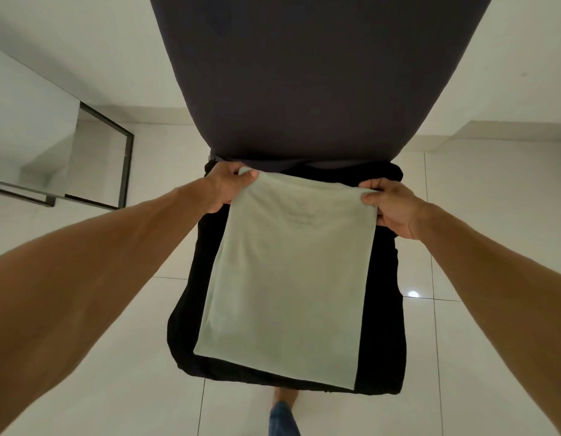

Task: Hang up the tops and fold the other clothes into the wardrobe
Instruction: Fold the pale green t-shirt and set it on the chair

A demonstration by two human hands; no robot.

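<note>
Pale green garment (pixel 288 272): soft matte knit, folded to a smooth tall rectangle, faint print near the top edge. It hangs in the air from its two upper corners.

Left hand (pixel 224 187) pinches the left corner, thumb on top. Right hand (pixel 390 209) grips the right corner, fingers curled round the fold.

A wider black garment (pixel 383 309) sits directly behind it. Dark grey cloth (pixel 304 73), broad and smooth, fills the view above.

Glossy white floor tiles (pixel 477 309) below. Black-framed mirror (pixel 96 158) at left.
</note>
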